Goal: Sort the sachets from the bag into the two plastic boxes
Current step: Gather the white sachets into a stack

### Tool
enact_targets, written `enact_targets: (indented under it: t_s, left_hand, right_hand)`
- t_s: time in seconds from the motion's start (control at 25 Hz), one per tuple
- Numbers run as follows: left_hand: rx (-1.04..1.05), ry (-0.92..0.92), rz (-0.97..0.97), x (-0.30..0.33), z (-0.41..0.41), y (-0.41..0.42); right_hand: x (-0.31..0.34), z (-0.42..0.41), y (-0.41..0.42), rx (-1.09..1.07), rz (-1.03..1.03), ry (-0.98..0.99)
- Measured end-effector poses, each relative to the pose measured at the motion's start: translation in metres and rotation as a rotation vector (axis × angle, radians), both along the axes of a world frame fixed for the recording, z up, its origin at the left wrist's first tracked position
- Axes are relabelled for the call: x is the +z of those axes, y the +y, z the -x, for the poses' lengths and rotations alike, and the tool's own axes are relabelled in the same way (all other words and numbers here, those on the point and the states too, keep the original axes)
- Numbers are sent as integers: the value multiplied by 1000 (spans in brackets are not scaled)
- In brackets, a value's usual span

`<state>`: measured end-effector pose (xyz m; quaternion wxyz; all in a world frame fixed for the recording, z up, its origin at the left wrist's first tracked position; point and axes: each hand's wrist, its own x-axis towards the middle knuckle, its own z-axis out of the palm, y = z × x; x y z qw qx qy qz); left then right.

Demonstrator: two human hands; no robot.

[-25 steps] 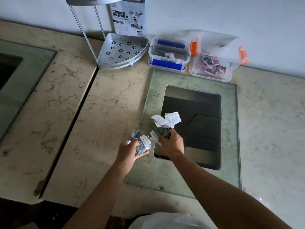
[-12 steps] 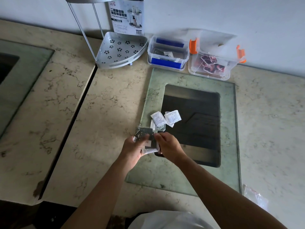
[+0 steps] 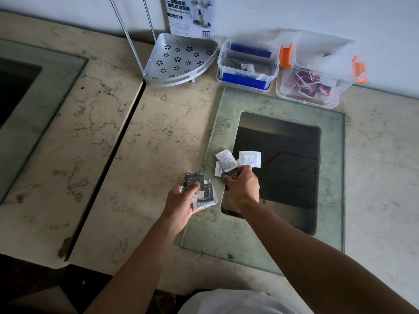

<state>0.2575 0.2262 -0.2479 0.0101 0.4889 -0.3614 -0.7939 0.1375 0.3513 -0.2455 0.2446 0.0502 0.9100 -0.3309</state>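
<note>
My left hand [image 3: 181, 201] holds a stack of dark and white sachets [image 3: 198, 189] above the counter. Just to its right, my right hand [image 3: 243, 188] pinches a dark sachet [image 3: 230, 173] at the edge of a small pile. Two white sachets [image 3: 249, 158] of that pile lie on the glass panel [image 3: 333, 177]. At the back by the wall stand two clear plastic boxes. The blue-clipped box [image 3: 248, 64] holds a few dark and white sachets. The orange-clipped box [image 3: 313, 87] holds red sachets, with its lid raised against the wall. The bag is not in view.
A perforated metal corner shelf [image 3: 179, 60] on thin legs stands left of the boxes, with a printed card [image 3: 190, 15] behind it. A dark gap [image 3: 106, 168] splits the marble counter. A second glass panel [image 3: 27, 105] lies at far left.
The two hands, close together half a second ago, have drawn apart. My right hand has moved up to the pile on the glass and taken hold of a dark sachet there.
</note>
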Motion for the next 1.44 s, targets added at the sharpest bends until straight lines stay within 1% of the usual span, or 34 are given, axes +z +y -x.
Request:
enact_targets:
  t_s: [0.08, 0.24, 0.44, 0.52, 0.6, 0.76, 0.84, 0.88, 0.96, 1.04, 1.08, 1.16, 1.24, 1.32, 1.36, 1.4, 1.44]
  left_hand:
    - [-4, 4, 21, -1, -1, -2]
    - [-26, -11, 37, -3, -1, -1]
    - [7, -17, 32, -5, 2, 0]
    - [-5, -36, 44, -6, 3, 3]
    - [-25, -44, 52, -7, 4, 4]
    - [-61, -51, 64, -1, 11, 5]
    - [-93, -57, 51, 6, 14, 9]
    - [-102, -49, 21, 9, 15, 12]
    - [-107, 15, -57, 12, 16, 17]
    - [-124, 104, -87, 11, 15, 20]
    - [-115, 113, -73, 11, 14, 21]
    - [-72, 94, -45, 10, 13, 21]
    - [-51, 96, -55, 11, 13, 22]
    - [-48, 89, -42, 13, 14, 22]
    - [-46, 83, -36, 13, 15, 22]
    - [-39, 73, -27, 14, 16, 22]
    - [-29, 59, -16, 13, 18, 21]
  right_hand:
    - [0, 4, -3, -19, -29, -11]
    - [1, 15, -4, -29, -37, -102]
    - [5, 16, 5, 37, -64, -168]
    - [11, 13, 12, 6, -45, -169]
    - [16, 8, 22, -84, 57, -166]
    - [21, 2, 49, -246, 451, -244]
    - [27, -2, 52, -243, 606, -334]
    - [31, -4, 49, -196, 634, -360]
    - [35, -9, 40, -17, 553, -310]
    - [32, -13, 32, 168, 376, -156]
    - [31, -14, 32, 197, 310, -100]
    - [27, -16, 37, 155, 266, -77]
    - [23, -21, 46, 180, 275, -159]
    - [22, -25, 53, 222, 336, -267]
    - [21, -24, 56, 201, 370, -292]
    - [21, -20, 59, 151, 389, -281]
    - [20, -15, 61, 85, 385, -230]
